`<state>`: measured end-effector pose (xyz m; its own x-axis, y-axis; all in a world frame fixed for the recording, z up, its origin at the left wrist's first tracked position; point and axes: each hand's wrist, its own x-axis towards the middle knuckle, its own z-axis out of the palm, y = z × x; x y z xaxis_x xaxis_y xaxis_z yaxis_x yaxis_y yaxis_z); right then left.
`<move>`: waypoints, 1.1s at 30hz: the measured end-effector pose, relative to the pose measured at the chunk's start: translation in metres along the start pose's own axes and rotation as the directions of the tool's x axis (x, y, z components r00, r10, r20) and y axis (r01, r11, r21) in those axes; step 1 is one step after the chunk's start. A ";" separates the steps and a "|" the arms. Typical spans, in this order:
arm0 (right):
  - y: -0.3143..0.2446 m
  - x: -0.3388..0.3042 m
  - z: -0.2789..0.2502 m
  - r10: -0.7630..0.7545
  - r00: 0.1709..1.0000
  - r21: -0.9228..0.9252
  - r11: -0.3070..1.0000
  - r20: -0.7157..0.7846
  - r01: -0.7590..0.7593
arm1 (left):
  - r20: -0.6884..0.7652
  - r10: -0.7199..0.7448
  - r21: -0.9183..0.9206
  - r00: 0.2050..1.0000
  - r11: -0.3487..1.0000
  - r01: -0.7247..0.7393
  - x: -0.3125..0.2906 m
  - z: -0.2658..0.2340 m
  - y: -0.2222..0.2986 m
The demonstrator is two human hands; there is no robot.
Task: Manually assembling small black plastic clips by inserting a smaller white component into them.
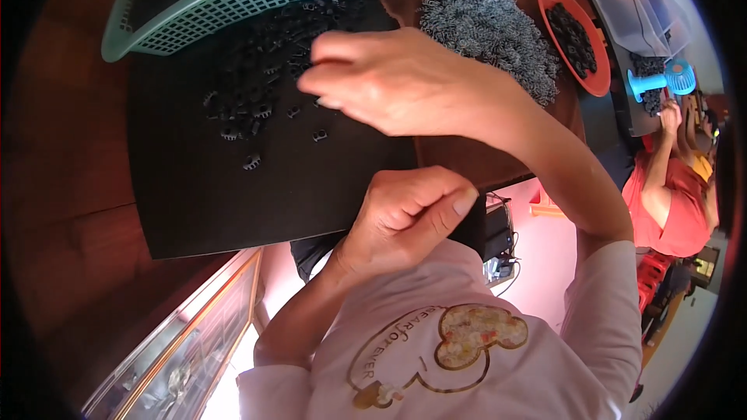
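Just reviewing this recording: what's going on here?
A person's blurred right hand is over small black toothed clips scattered on a dark table; whether it holds one is unclear. The left hand is curled shut near the edge. Silvery, spring-like metal pieces lie heaped on brown cloth.

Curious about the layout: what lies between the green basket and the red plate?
In the head view, a heap of silvery metal pieces on brown cloth lies between the green basket and red plate.
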<state>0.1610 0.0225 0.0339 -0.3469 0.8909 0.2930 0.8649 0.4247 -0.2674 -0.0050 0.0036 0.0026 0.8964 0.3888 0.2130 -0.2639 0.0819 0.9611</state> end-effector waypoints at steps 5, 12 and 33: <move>-0.024 0.053 0.021 -0.317 0.943 -0.044 0.948 -0.099 0.314 | 0.191 0.076 0.172 0.979 0.979 -0.110 0.000 -0.001 -0.001; -0.022 0.047 0.053 -0.343 0.938 -0.121 0.934 -0.048 0.336 | 0.168 0.115 0.250 0.979 0.956 -0.155 0.000 0.004 -0.002; -0.026 0.021 0.022 -0.265 0.963 -0.122 0.955 0.047 0.269 | 0.084 0.152 0.184 0.985 0.969 -0.165 -0.002 0.007 -0.002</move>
<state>0.1234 0.0336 0.0268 -0.5801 0.7531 0.3103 0.7776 0.6255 -0.0645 -0.0036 -0.0033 0.0018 0.8728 0.3181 0.3702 -0.3380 -0.1533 0.9286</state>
